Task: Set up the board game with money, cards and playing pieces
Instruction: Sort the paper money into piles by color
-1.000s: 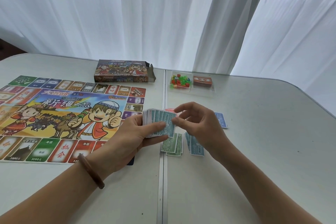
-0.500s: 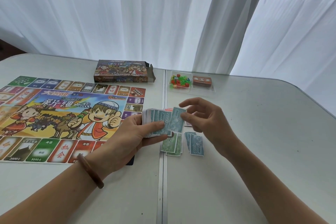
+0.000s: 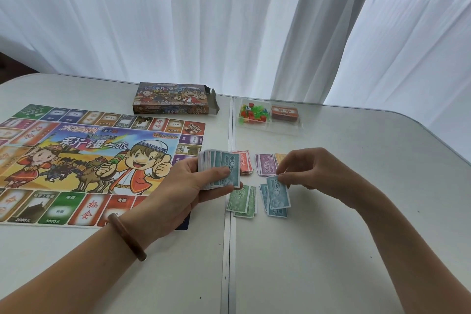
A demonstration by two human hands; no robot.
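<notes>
Teal money stack (image 3: 224, 171) fanned, gripped in left hand (image 3: 188, 186), lower edge hidden by thumb; right hand (image 3: 313, 173) pinches one blue note (image 3: 278, 192) over blue pile (image 3: 276, 213). Board (image 3: 76, 160) cut off left.

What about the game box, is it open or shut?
Open. The game box lies flat on the table with its end flap swung outward.

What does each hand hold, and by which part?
The left hand grips the stack of play money, thumb across its front. The right hand pinches one blue note at its top edge, over the blue pile.
</notes>
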